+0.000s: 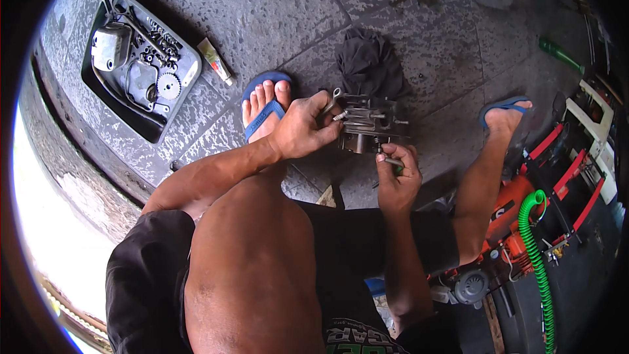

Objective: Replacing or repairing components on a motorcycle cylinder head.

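Between my hands is a grey finned engine cylinder head [368,118], with a small spring at its lower side by my right fingers. My left hand [304,124] is closed at its left side, around a metal rod with a ringed end [337,93]. A spark plug [340,116] sticks out beside my left fingertips. My right hand [400,180] pinches a small slim tool with a green part [397,169] against the lower edge of the cylinder head; the tool's kind is partly hidden by my fingers. A dark crumpled cloth [370,62] lies just beyond the cylinder head.
A black tray [190,69] of engine parts, including a sprocket [168,85], stands at the far left. A tube [215,61] lies beside it. On the right are a green bottle [561,54], a red machine [508,213] and a green coiled hose [534,249]. My sandalled feet flank the work.
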Demonstrator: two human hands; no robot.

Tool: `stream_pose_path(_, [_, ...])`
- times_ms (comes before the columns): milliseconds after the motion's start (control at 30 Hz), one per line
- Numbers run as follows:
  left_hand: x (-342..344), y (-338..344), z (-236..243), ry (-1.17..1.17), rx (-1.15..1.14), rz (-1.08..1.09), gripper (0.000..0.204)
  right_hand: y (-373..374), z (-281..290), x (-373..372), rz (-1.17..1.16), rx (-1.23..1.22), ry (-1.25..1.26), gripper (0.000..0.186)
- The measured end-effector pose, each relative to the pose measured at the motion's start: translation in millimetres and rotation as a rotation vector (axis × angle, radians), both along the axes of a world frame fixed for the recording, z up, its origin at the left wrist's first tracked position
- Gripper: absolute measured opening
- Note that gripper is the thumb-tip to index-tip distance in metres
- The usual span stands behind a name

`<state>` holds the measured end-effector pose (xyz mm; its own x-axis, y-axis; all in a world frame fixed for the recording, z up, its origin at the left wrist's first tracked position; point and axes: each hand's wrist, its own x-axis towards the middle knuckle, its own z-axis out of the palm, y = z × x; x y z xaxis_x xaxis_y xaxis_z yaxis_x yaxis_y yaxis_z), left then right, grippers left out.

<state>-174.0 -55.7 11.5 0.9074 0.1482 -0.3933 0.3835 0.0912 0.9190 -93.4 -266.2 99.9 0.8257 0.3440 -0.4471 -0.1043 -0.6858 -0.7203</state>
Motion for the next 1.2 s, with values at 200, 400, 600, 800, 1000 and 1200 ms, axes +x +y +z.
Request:
stream_pose_path(200, [-3.2, -4.4, -3.9, -0.034, -0.009, -0.018, 0.019, -2.6, 2.1, -9.3, -0.073, 0.054, 0.034, 0.016])
stream_pose_path(400, [-3.0, -3.3, -3.1, -0.036, -0.003, -0.046, 0.019, -6.6, -0.8, -13.3, -0.113, 0.06, 0.06, 0.014])
stream_pose_path(600, [-4.8, -3.0, -2.6, -0.029, -0.008, -0.036, 0.02, -6.1, -0.2, -13.0, -0.061, 0.062, 0.02, 0.014])
stream_pose_path(800, [-5.3, -3.6, -4.3, -0.023, -0.025, -0.047, 0.02, -8.7, 1.1, -14.8, -0.1, 0.082, 0.087, 0.015])
stream_pose_path(1000, [-4.2, -2.7, -2.5, -0.007, -0.03, -0.056, 0.02, -8.1, 4.2, -15.7, -0.049, 0.065, 0.045, 0.018])
stream_pose_path(1200, [-6.8, -5.3, -7.5, -0.042, -0.03, -0.039, 0.02, -11.6, 3.2, -18.0, -0.035, 0.047, 0.045, 0.019])
